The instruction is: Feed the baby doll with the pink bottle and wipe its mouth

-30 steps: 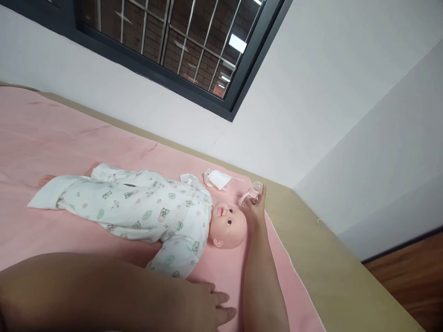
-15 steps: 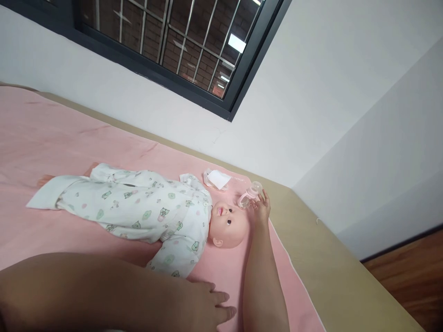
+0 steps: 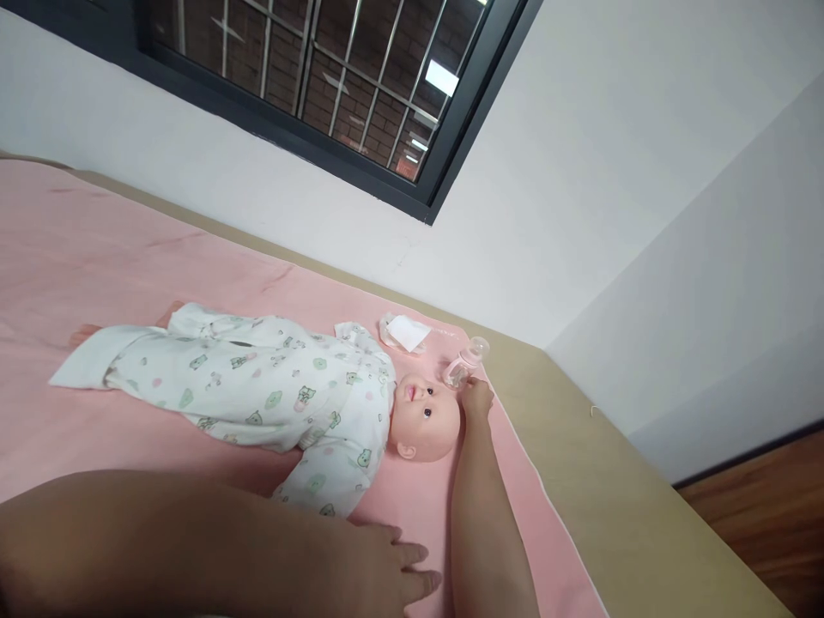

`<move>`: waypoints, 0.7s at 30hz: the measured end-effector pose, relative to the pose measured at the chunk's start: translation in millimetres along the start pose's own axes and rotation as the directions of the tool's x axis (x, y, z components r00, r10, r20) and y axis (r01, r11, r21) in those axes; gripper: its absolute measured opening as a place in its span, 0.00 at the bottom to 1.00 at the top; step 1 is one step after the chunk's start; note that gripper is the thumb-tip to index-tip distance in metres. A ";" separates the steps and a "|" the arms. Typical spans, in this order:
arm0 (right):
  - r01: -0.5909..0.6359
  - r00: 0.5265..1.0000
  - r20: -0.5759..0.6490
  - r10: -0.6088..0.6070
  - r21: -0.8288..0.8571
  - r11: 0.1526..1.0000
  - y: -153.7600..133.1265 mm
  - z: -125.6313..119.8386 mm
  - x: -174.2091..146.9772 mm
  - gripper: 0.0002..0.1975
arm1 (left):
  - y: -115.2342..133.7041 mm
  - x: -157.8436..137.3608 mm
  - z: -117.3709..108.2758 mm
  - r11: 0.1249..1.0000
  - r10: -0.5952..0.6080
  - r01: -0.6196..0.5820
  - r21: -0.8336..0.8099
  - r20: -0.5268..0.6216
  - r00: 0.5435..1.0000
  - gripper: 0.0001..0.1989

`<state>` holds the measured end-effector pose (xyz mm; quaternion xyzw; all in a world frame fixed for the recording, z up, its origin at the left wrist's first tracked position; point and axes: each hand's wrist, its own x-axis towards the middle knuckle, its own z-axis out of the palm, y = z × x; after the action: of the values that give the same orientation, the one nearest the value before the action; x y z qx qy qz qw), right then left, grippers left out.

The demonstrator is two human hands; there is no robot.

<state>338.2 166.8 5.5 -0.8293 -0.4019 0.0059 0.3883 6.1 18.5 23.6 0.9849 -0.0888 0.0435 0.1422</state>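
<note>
A baby doll (image 3: 283, 386) in white patterned clothes lies on its back on a pink mat (image 3: 212, 472). Its bare head (image 3: 428, 429) points to the right. Just beyond the head, a clear baby bottle (image 3: 460, 369) with a pink collar rests on the mat, its domed cap towards the upper right. My right hand (image 3: 477, 398) is curled into a fist close beside the bottle and the doll's head; I see nothing in it, and cannot tell if it touches the bottle. My left hand (image 3: 402, 566) lies on the mat below the doll's arm, fingers spread.
A small clear packet with a white label (image 3: 405, 333) lies near the bottle. The tan bed surface (image 3: 560, 446) shows past the mat's edge. A white wall (image 3: 489, 257) and a dark-framed barred window (image 3: 412, 202) rise behind it.
My right hand has drawn back slightly towards me, and its spread fingers have closed into a fist. The bottle, the doll and my left hand stay in place.
</note>
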 end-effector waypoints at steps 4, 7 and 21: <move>0.032 0.999 -0.024 -0.033 -0.058 0.998 0.6 0.5 0.8 0.15 | -0.2 0.3 0.2 1.000 -0.005 0.005 -0.003 0.027 1.000 0.31; 0.062 0.998 -0.025 -0.064 -0.066 0.996 1.5 2.9 1.6 0.20 | -0.8 -1.3 2.7 0.994 0.053 -0.053 0.094 0.001 0.999 0.32; 0.122 0.992 0.045 -0.115 -0.215 0.969 -0.9 1.6 1.1 0.19 | -0.2 -2.8 2.5 0.985 0.081 -0.082 0.149 0.012 0.997 0.33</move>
<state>337.9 168.9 5.3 -0.8412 -0.4549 -0.0479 0.2883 3.5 18.4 20.8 0.9885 -0.1257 0.0527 0.0658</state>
